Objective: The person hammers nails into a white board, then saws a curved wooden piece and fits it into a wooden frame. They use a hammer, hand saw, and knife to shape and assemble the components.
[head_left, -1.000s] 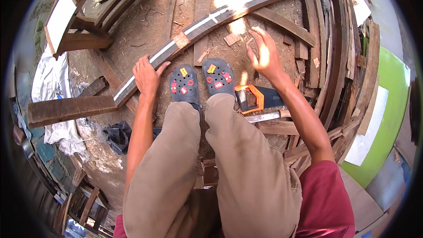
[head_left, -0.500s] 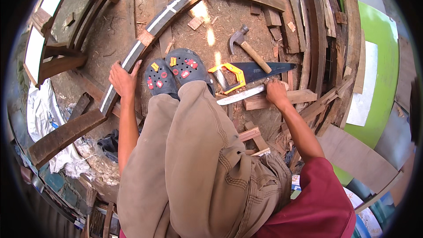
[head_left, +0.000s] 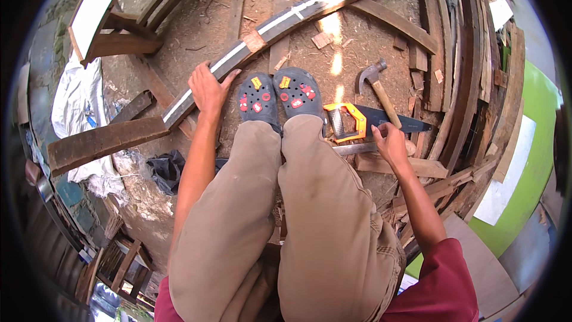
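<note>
Since half a second ago the right hand (head_left: 390, 143) has pulled back a little along the handsaw (head_left: 372, 122), now resting by the blade just right of its orange handle, near the hammer (head_left: 376, 86); fingers look loosely curled on the blade, though I cannot tell whether they actually clamp it. Left hand (head_left: 208, 89) has stayed on the long curved wooden strip (head_left: 286, 21), fingers spread and pressing its lower end, not wrapped around it. Both lie on the dirt floor (head_left: 196, 18) just beside the person's dark clogs (head_left: 277, 95).
</note>
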### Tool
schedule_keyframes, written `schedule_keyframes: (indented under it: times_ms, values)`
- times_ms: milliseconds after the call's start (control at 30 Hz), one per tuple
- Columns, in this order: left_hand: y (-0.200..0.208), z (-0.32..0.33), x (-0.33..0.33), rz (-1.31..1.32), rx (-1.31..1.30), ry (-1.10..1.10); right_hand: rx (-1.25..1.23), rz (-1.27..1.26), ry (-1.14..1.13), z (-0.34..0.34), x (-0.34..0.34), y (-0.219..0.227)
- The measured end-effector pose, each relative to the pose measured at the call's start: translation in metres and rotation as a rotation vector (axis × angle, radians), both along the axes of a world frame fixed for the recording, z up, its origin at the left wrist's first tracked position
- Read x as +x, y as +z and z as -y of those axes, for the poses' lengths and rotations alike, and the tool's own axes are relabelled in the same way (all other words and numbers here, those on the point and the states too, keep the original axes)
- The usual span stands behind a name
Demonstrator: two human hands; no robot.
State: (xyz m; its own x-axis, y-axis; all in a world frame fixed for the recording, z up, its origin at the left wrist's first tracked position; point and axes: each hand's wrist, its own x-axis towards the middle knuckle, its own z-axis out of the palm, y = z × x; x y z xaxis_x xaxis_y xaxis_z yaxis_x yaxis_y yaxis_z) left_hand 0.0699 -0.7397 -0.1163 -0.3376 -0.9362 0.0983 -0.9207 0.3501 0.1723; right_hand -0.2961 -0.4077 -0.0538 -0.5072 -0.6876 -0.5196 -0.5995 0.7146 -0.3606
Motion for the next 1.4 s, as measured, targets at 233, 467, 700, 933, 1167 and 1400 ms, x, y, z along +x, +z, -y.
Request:
schedule_keyframes:
  times_ms: [233, 467, 700, 933, 1167, 1400]
  values:
    - [0.002, -0.002, 0.001, -0.008, 0.011, 0.027, 0.231, 0.536, -0.787, -0.003, 0.031, -0.069]
    - [0.007, 0.0, -0.003, -0.073, 0.039, 0.056, 0.029, 0.759, -1.354, -0.007, 0.07, -0.065]
    - [0.01, -0.001, -0.003, -0.094, 0.11, 0.073, -0.058, 0.872, -1.369, 0.013, 0.065, -0.081]
    - [-0.001, -0.002, 0.003, -0.052, -0.027, 0.01, -0.314, 1.243, -1.295, -0.048, -0.007, -0.002]
    - [-0.004, -0.002, 0.003, -0.032, 0.066, 0.022, -0.32, 0.727, -1.417, -0.071, -0.011, 0.218]
    - [-0.008, -0.007, 0.006, -0.075, 0.001, 0.038, -0.372, 0.425, -0.635, -0.097, -0.009, 0.235]
